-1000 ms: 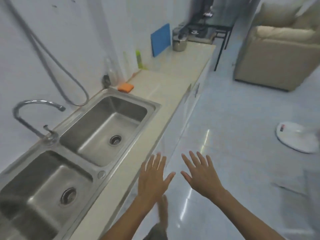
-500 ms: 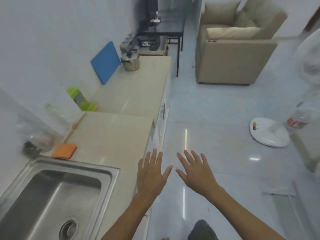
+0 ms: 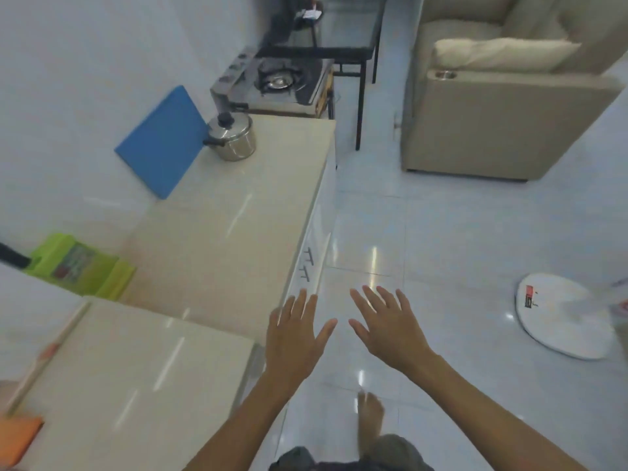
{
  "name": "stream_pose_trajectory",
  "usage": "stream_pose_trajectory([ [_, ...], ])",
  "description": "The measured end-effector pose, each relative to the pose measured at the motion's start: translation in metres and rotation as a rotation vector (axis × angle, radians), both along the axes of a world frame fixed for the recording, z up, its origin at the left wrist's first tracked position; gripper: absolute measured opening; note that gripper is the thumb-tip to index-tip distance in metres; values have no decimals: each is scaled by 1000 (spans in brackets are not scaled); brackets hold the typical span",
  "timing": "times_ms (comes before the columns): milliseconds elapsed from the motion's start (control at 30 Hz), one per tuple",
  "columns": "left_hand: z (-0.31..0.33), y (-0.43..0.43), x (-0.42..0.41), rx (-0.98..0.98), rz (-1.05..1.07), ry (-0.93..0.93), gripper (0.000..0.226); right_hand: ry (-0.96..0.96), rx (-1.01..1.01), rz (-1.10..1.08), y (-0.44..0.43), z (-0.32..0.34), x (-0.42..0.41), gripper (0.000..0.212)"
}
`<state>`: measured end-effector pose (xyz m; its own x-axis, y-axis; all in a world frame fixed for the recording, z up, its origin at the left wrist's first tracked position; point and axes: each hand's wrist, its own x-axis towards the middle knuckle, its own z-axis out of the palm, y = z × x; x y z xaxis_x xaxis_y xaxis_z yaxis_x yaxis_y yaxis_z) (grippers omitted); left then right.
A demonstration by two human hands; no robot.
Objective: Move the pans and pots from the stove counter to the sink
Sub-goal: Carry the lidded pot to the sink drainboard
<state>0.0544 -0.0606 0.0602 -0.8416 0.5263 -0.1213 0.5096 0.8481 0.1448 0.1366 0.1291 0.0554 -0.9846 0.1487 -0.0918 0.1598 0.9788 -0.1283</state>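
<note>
A steel pot (image 3: 233, 137) with a lid and black knob stands at the far end of the beige counter (image 3: 217, 239), beside the blue cutting board (image 3: 163, 141). Behind it a gas stove (image 3: 278, 83) sits lower, with bare burners. My left hand (image 3: 295, 338) hovers over the counter's front edge, fingers spread, holding nothing. My right hand (image 3: 387, 328) floats over the floor next to it, also spread and empty. Both hands are far from the pot. The sink is out of view.
A green bottle (image 3: 78, 266) lies by the wall, an orange sponge (image 3: 17, 436) at the lower left. A beige armchair (image 3: 503, 107) and a white fan base (image 3: 564, 317) stand on the tiled floor to the right. A black table (image 3: 339, 45) sits behind the stove.
The view has swung away from the sink and along the counter toward the stove; the pot now looks nearer. Both hands stay spread and empty in front of me.
</note>
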Motion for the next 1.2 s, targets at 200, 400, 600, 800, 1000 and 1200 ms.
stream_pose_trajectory([
  [200,6,63,-116,78,164,-7,81,52,1,123,78,4,-145,56],
  [400,-15,94,-265,86,319,21,72,120,17,242,112,-1,-328,57],
  [600,-6,110,-412,147,528,49,72,7,49,307,139,18,-495,64],
  [800,-4,106,-526,173,773,59,66,25,7,393,153,36,-659,62],
  [1000,-20,96,-613,278,1082,-66,67,11,-87,525,150,19,-819,57],
  [1200,-35,106,-681,943,1684,-166,52,-110,-178,596,151,-2,-960,57],
])
